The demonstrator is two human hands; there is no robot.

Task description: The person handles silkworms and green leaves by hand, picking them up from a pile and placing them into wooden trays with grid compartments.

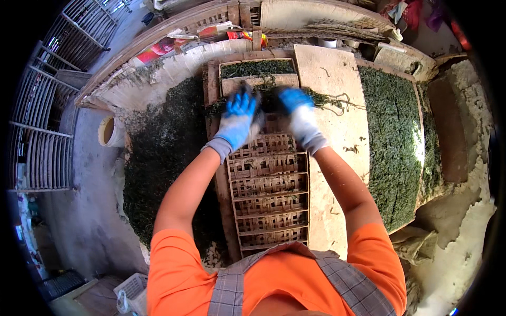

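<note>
Both my hands wear blue-and-white gloves and are over the far part of a long wooden frame (235, 208) with crossbars and woven lattice slats. My left hand (235, 120) has its fingers stretched out and apart, touching dark green stringy plant strands (215, 109). My right hand (299, 111) is at the same strands on the frame's right side, its fingers smeared by motion. Loose strands trail right from it onto a pale wooden board (337, 126). Just beyond my hands, a short wooden slat (261, 82) crosses the frame, with a packed green section (257, 67) behind it.
A large heap of shredded green plant matter (163, 158) lies left of the frame. On the right is a flat green pressed slab (392, 152). A pale bucket (109, 131) stands at the left, near barred metal racks (45, 116). A raised wooden rim (211, 21) curves along the back.
</note>
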